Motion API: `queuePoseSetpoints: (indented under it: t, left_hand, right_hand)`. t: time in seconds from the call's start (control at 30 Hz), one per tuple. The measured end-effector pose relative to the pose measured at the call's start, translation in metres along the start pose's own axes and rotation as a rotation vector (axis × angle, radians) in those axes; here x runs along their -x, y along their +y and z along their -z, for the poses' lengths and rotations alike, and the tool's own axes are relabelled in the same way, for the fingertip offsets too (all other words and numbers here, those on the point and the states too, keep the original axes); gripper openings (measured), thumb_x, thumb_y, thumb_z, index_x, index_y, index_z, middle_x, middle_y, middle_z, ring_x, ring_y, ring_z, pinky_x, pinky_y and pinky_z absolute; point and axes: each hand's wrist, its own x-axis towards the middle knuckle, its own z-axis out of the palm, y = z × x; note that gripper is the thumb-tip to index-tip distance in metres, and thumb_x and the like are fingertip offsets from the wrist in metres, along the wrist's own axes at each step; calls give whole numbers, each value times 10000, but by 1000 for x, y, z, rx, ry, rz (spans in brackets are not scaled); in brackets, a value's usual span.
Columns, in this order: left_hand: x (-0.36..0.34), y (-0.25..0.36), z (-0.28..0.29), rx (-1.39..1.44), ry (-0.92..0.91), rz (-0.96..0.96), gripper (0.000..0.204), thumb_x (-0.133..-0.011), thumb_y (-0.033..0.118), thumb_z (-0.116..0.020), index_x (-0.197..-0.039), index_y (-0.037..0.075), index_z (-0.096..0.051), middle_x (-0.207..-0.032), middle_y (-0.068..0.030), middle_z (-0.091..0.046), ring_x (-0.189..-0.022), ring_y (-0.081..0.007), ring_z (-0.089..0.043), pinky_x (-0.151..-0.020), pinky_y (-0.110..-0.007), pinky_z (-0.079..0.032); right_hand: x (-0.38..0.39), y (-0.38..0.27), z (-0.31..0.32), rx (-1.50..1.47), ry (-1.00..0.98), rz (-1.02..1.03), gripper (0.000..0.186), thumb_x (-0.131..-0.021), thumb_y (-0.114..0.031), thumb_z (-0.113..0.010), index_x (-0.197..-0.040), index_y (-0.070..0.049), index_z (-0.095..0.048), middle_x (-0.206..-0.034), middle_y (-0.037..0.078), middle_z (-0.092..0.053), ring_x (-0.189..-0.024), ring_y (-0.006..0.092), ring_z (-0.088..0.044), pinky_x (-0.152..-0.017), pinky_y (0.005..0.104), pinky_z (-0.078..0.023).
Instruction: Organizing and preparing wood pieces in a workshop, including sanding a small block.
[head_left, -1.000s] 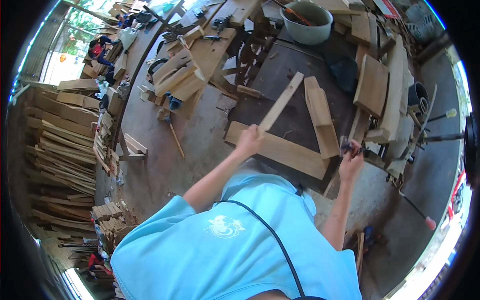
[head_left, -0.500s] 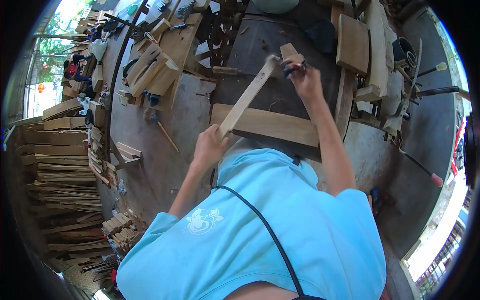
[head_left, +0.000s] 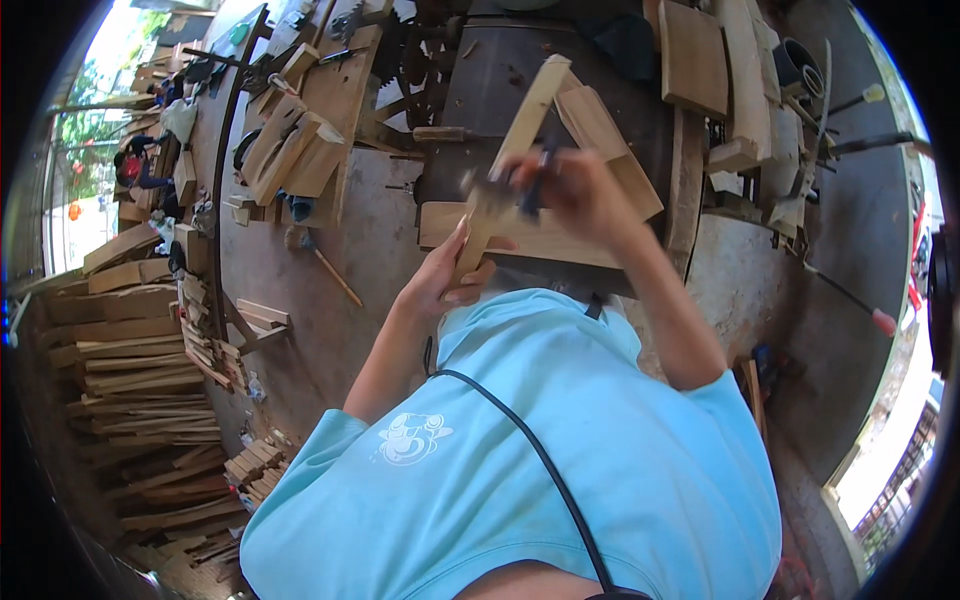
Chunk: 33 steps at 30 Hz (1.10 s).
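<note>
My left hand (head_left: pixel 452 278) grips the near end of a pale wooden strip (head_left: pixel 535 106), its fingers wrapped round it. The strip slants away and up to the right over a dark tabletop (head_left: pixel 488 85). My right hand (head_left: pixel 582 196) is closed on a small dark tool (head_left: pixel 531 190), smeared by motion, its kind unclear. That tool is at the strip's lower middle, just beyond my left hand. Beneath, a wide board (head_left: pixel 560 241) lies along the table's near edge. Another wooden piece (head_left: pixel 605 135) lies slantwise to the right of the strip.
A wooden-handled tool (head_left: pixel 440 133) lies at the table's left edge. Boards (head_left: pixel 695 60) are stacked on the right, beside a dark pot (head_left: pixel 798 68). Left are more wood blocks (head_left: pixel 290 150), a brush-like tool (head_left: pixel 325 265) on the floor, and piled lumber (head_left: pixel 140 370). A person (head_left: pixel 135 165) is far left.
My right hand and its tool have come down the strip toward my left hand. My left hand has turned, showing more of its fingers. The wooden piece right of the strip is more exposed.
</note>
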Motion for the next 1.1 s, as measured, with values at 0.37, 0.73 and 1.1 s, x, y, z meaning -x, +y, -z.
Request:
queuePoseSetpoints:
  t: [0.37,0.73,1.1]
  left_hand:
    - [-11,-6,8,18,56,-50,767,-1050,690,-266,-1354,56,-573,-594,55,-359,-379,-45,-326,-345,-202,-256]
    - [9,-50,95,-1742,696,-276,380,-989,406,-633,-1175,82,-566,-837,-184,-690,-823,-407,-678,-703,-531,-513]
    - [5,-15,125,-2097,544,-341,445,-868,509,-733,-1099,134,-666,-908,-119,-723,-903,-305,-706,-763,-453,-561]
  right_hand:
    - [34,-9,-16,52,-61,-122,257,-863,119,-582,-1056,8,-709,-1052,140,-757,-977,231,-739,-865,358,-584]
    - [24,112,134,-421,997,-241,346,-909,-92,-697,-1242,-2,-664,-913,80,-722,-789,112,-681,-714,294,-579]
    - [134,86,15,745,90,-306,659,-844,-260,-775,-1421,-42,-544,-1441,215,-557,-1357,381,-509,-1168,463,-379]
